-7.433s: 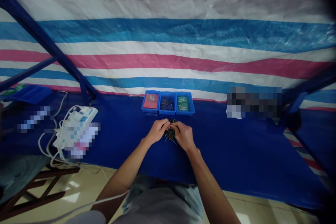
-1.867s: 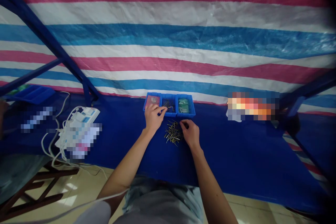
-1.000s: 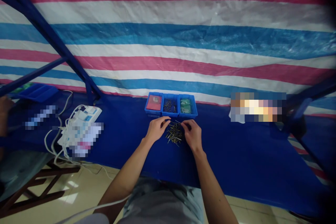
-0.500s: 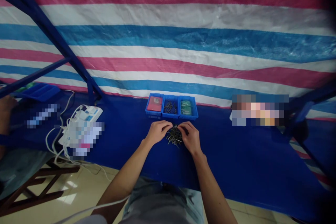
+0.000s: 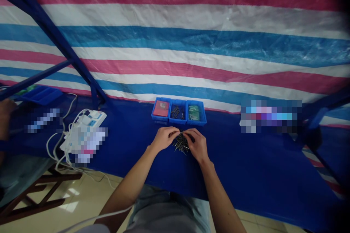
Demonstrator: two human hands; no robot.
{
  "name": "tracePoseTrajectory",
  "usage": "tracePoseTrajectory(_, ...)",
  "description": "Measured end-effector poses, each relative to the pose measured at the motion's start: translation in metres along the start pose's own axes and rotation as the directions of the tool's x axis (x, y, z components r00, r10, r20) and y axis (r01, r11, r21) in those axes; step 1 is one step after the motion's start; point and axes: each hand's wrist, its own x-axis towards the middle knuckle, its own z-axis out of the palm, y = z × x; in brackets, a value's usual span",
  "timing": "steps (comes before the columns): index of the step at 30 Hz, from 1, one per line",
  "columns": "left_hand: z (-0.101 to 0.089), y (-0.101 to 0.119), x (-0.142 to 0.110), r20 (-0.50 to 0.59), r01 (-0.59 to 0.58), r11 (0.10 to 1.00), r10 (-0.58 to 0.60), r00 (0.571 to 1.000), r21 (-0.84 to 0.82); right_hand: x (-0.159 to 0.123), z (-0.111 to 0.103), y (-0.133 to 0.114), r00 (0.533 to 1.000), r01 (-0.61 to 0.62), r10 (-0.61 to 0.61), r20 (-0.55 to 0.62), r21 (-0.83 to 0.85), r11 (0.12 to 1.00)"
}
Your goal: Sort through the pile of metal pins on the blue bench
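Observation:
A pile of thin, dark metal pieces, like screws or nails, lies on the blue table. Over the pile's far edge, my left hand is closed in a pinch. Opposite it, my right hand pinches too, and its fingertips almost meet those of the left. Whatever sits between the fingertips is too small to name. Just beyond my hands stand three blue bins: the left bin has a red bottom, the middle bin holds dark slim pieces, and the right bin holds pale pieces over green.
White power strips with tangled cables lie on the table at left. Farther left are a blue tray and another person's arm. A blurred-out object sits at right. Blue frame posts and a striped sheet bound the back.
My right hand has shifted slightly left, bringing its fingertips closer to those of my left hand. The left hand stays nearly in place; bins and pile look the same.

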Motion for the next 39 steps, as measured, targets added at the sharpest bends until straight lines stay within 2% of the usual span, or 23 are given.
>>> tracePoseTrajectory(20, 0.0006, -0.0002, 0.0001, 0.005, -0.018, 1.000, 0.018, 1.000, -0.002, -0.0012, 0.0049, -0.0026, 0.999, 0.033, -0.033, 0.019, -0.009, 0.999)
tracePoseTrajectory(28, 0.0004, 0.0002, 0.0000, -0.007, -0.029, 0.999, 0.030, 1.000, 0.016, -0.0003, 0.0033, -0.0060, 0.999, 0.012, -0.010, 0.041, -0.051, 0.999)
tracePoseTrajectory(39, 0.0010, -0.0015, 0.0016, -0.034, -0.023, 0.999, 0.021, 0.999, -0.047, -0.0010, 0.0026, -0.0022, 0.997, 0.040, -0.031, 0.067, -0.142, 0.989)
